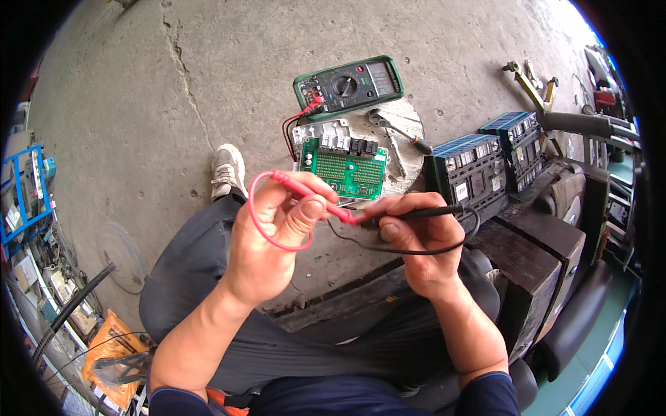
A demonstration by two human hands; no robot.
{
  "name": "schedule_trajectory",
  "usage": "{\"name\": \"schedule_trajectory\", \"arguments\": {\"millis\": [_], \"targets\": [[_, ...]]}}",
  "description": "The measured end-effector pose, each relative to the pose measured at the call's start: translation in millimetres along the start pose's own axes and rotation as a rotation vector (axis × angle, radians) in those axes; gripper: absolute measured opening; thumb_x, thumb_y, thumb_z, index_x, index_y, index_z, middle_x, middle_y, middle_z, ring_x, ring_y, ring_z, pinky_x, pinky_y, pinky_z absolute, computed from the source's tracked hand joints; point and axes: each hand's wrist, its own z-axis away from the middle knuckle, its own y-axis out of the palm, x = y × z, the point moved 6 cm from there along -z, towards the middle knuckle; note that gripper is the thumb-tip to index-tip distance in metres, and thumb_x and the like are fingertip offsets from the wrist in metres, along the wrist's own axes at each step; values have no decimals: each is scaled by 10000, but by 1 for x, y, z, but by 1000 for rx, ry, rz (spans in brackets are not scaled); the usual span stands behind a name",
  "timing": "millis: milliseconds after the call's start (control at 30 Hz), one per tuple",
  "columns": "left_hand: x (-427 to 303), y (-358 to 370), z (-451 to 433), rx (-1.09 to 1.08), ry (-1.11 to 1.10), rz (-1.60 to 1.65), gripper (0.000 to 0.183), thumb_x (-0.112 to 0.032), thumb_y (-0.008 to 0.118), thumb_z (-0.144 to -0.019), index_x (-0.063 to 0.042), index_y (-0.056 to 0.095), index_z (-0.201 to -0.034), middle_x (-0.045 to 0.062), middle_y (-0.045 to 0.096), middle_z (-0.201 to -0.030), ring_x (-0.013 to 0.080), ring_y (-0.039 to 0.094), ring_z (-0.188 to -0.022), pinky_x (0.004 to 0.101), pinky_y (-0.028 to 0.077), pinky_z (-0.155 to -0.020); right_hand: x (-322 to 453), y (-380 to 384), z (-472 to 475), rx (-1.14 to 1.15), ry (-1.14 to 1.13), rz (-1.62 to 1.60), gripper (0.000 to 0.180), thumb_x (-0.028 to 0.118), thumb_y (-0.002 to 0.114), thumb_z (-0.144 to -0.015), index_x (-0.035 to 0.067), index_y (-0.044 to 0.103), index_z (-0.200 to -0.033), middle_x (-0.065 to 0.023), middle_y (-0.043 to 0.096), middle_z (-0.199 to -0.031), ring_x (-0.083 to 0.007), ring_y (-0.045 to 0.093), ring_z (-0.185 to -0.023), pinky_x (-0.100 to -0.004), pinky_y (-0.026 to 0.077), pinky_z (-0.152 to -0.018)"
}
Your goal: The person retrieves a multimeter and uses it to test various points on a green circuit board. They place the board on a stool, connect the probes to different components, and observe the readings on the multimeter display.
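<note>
Between the thumb and fingers of my left hand is a red multimeter probe, its lead looping around my palm. My right hand grips a black multimeter probe, with its lead curving below. The front ends of the probes come close together or meet; blur hides whether the tips touch. Just beyond my hands, a green circuit board with white and black connectors lies on a round, worn stool top. Behind it, a green-cased digital multimeter has red and black leads plugged in.
A ratchet wrench, a screwdriver and a metal cover plate lie around the board. Battery modules stand at right, near dark boxes. Far left are a blue rack and an orange plastic bag.
</note>
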Motion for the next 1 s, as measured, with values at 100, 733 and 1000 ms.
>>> {"name": "schedule_trajectory", "arguments": {"millis": [100, 733, 1000], "targets": [[-4, -27, -6, -128, 60, -138, 243, -192, 698, -1106, 1, 646, -1244, 90, 715, -1145, 167, 730, -990, 316, 592, -895, 9, -5, -11, -22, -193, 727, 249, -73, 833, -896, 31, 756, -1108, -149, 716, -1143, -271, 721, -1062, -383, 583, -962], [45, -61, -26, -79, 146, -897, 205, -15, 762, -941, -16, 760, -1147, 149, 778, -946, 274, 769, -779, 357, 603, -700, -99, 2, -29, -54, 0, 805, 342, -22, 720, -978, -20, 688, -1319, -174, 739, -1104, -284, 753, -966, -356, 606, -838], [57, -63, -21, -46, 205, -914, 247, -34, 763, -940, 6, 724, -1180, 159, 765, -942, 336, 753, -802, 423, 614, -699, -117, 11, -26, -123, 71, 697, 312, -18, 712, -988, -22, 671, -1297, -175, 740, -1135, -262, 766, -1021, -362, 612, -888]]}}
